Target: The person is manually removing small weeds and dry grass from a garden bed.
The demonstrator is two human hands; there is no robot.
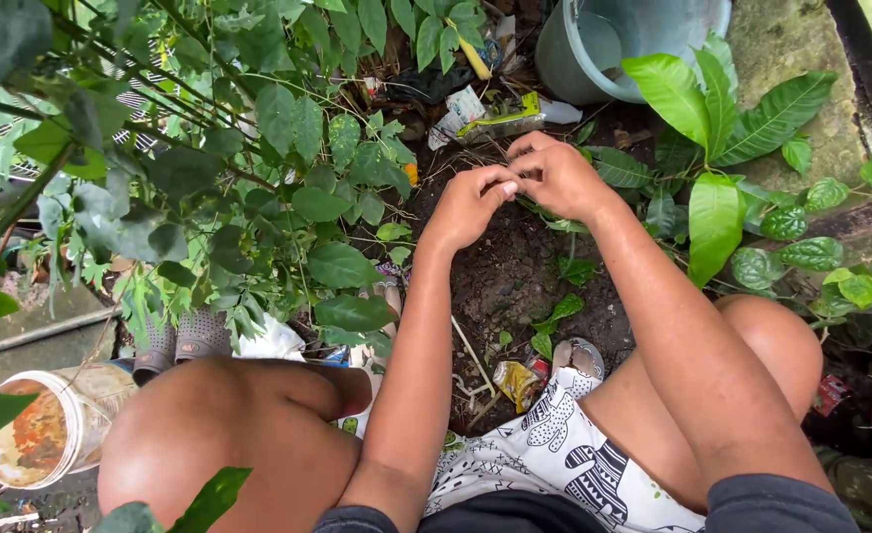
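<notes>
In the head view, a squatting person is seen from above, with both arms stretched forward over a patch of dark soil (515, 276). The left hand (470, 205) and the right hand (554, 178) are brought together, fingertips touching, and something very small seems to be pinched between them; what it is cannot be told. The hands are held just above the soil, between a leafy bush (258, 168) on the left and a broad-leaved plant (722, 128) on the right. A grey bucket (604, 44) is placed beyond them. For such fine work, the fingertips should be kept close and steady, low over the ground.
</notes>
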